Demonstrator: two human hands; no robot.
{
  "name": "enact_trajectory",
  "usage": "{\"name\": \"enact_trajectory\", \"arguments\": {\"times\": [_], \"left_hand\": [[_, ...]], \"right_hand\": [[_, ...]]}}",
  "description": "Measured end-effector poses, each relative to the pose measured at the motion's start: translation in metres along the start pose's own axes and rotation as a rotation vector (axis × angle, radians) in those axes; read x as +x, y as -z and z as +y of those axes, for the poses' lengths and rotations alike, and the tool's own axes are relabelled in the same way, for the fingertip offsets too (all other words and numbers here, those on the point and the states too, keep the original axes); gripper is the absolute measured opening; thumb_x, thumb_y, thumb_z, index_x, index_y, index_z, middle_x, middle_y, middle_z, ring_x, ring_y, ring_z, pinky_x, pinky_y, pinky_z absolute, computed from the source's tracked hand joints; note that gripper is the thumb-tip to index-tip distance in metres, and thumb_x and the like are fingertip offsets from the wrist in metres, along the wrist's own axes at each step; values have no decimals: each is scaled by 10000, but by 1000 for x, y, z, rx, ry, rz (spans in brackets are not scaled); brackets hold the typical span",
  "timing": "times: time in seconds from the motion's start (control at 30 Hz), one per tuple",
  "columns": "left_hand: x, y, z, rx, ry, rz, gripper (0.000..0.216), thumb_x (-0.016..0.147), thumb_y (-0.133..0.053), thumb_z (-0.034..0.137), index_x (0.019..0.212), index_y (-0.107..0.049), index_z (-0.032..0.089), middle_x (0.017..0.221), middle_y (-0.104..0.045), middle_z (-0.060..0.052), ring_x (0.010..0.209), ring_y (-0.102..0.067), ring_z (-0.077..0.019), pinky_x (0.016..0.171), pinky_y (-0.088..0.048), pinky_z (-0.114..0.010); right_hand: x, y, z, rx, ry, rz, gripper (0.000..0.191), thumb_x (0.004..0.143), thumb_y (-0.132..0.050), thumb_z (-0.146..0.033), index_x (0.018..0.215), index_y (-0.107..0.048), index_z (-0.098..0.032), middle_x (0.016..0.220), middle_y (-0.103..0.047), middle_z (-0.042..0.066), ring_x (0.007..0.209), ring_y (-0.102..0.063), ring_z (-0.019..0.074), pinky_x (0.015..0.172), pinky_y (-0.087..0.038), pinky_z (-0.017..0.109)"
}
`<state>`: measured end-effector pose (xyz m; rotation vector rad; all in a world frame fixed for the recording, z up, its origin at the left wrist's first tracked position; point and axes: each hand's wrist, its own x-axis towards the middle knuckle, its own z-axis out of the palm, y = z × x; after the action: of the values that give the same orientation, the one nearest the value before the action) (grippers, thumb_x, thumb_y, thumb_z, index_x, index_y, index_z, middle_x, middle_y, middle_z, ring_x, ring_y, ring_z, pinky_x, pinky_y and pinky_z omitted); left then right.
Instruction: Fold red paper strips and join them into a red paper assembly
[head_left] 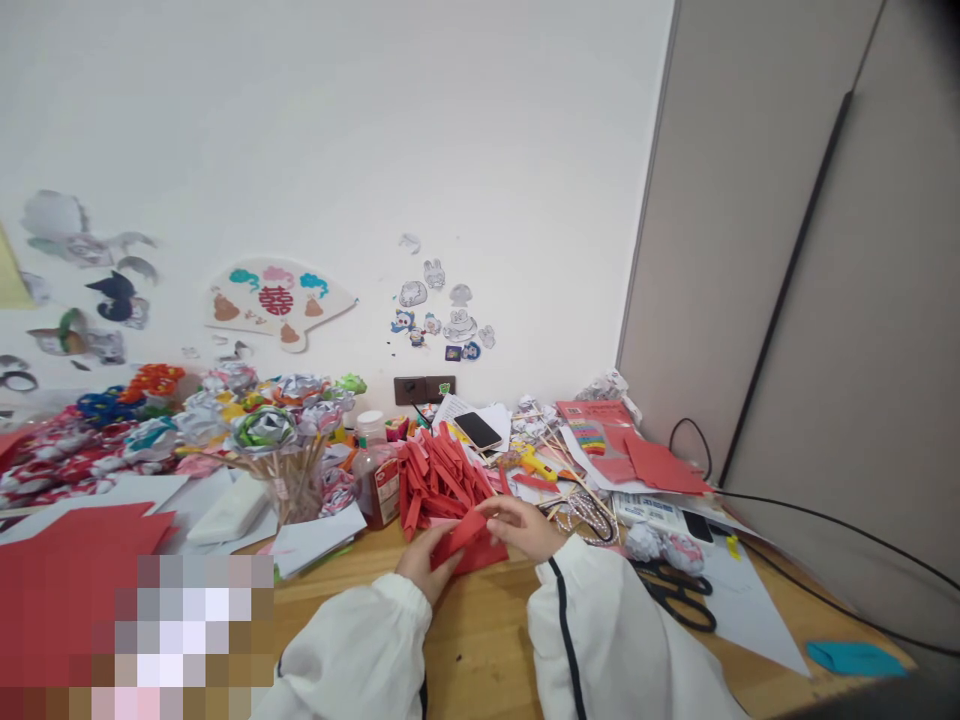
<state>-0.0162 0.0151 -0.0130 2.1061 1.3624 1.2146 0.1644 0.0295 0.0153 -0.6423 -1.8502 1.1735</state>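
Note:
Between my hands is a folded strip of red paper [459, 537], held just above the wooden table. My left hand [424, 562] pinches its left end, and the fingers of my right hand [523, 524] close on its right end. Beneath and behind the strip lies another flat piece of red paper [486, 556]. A heap of folded red paper strips [444, 478] stands directly beyond my hands. To the heap's left is a clear bottle [377, 475] with a white cap and a red label.
Paper flowers [266, 428] on sticks fill the left side. A phone [478, 431], a yellow glue gun [536, 462] and bead strings [586, 517] lie at the back right. Black-handled scissors [679, 592] rest near my right sleeve. Cables [817, 515] cross the right edge; a wall stands behind.

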Motion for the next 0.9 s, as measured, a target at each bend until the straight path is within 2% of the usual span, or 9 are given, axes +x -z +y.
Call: {"name": "enact_trajectory", "arguments": {"times": [0.17,0.3,0.43,0.63,0.8,0.9], "left_hand": [[-1,-3,2,-73,19,46,355,609,-505,350,894,-547,143,894,-608,-81,831,-541,-200,754,-410,-317],[-1,-1,7,-106,15,-1,325,649,-466,350,891,-554,151,904,-609,-76,847,-536,-190,774,-401,-316],[-1,-2,7,-150,45,1,307,661,-453,329,892,-553,153,893,-610,-67,829,-541,-182,757,-413,-315],[-1,-5,5,-163,54,-4,292,642,-465,290,873,-565,141,843,-619,-68,761,-551,-177,687,-431,-294],[-2,-6,3,-130,60,-21,290,629,-469,266,865,-570,132,828,-619,-77,722,-549,-187,647,-428,-308],[-2,-7,1,-128,59,-24,290,618,-480,252,865,-570,129,830,-619,-78,723,-548,-187,648,-426,-313]], "right_hand": [[1,3,5,-130,17,34,259,634,-551,-336,821,-535,-157,771,-535,20,660,-499,110,615,-399,237],[2,-2,15,-96,-36,94,238,638,-535,-362,721,-514,-139,619,-519,-7,568,-503,100,557,-406,230],[3,-7,20,-50,-70,173,223,629,-544,-354,661,-476,-144,555,-508,-25,523,-508,97,532,-405,227],[6,-14,21,69,-89,286,238,585,-586,-328,680,-449,-158,539,-491,-45,470,-499,87,486,-404,216],[7,-15,22,113,-60,295,265,595,-588,-274,800,-460,-164,551,-488,-57,459,-513,81,491,-404,210],[8,-15,24,135,-67,291,268,584,-598,-257,796,-467,-160,544,-487,-59,468,-524,85,505,-408,215]]}}
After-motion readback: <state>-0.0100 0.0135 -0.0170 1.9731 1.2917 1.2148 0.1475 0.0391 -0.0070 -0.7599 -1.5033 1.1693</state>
